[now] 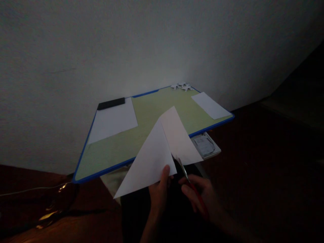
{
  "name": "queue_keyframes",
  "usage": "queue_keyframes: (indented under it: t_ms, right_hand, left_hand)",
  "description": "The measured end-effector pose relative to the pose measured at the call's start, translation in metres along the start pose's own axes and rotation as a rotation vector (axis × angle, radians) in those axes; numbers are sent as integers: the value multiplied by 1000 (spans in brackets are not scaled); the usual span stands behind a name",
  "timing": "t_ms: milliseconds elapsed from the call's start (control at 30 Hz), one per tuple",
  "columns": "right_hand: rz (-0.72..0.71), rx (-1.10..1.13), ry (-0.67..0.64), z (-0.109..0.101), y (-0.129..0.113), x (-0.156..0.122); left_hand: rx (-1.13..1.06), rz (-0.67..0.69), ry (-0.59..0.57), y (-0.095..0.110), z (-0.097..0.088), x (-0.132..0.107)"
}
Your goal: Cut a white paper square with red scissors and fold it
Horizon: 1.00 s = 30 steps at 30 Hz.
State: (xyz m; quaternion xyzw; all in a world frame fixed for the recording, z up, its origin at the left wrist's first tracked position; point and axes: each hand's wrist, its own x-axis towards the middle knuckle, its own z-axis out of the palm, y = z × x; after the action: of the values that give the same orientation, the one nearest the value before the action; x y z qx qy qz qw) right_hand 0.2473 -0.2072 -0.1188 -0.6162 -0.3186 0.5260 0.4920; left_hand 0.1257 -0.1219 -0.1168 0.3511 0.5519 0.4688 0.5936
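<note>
My left hand (159, 190) pinches the lower edge of a folded white sheet of paper (152, 158), thumb on top, holding it up over the near edge of a green board. My right hand (201, 195) is closed round red-handled scissors (188, 184). Their blades point up and left into the paper, where a cut runs between the triangular left part and the right strip (181, 138). The room is dim.
The green board with a blue rim (106, 170) stands against a pale wall. On it lie a white sheet (113, 121), a black bar (111, 103), a smaller white sheet (210, 105) and small white paper cut-outs (181, 86). A grey flat object (205, 145) sticks out under the right edge. A cable (30, 189) lies at the left.
</note>
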Motion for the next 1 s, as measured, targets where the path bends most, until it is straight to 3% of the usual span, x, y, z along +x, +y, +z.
queue_keyframes:
  t_ms: [133,400,733,1000]
  right_hand:
    - [-106,-13,-78,-6,-15,5]
    - [-46,29,-98,0,-17,6]
    - [-49,46,-106,5,-18,19]
    - [-75,52,-113,6,-23,26]
  left_hand:
    - [23,-18,18,4,1,-1]
    - [5,-1,4,-8,-6,3]
    - [41,7,3,-1,-3,-1]
    - [144,12,-88,-1,-8,-8]
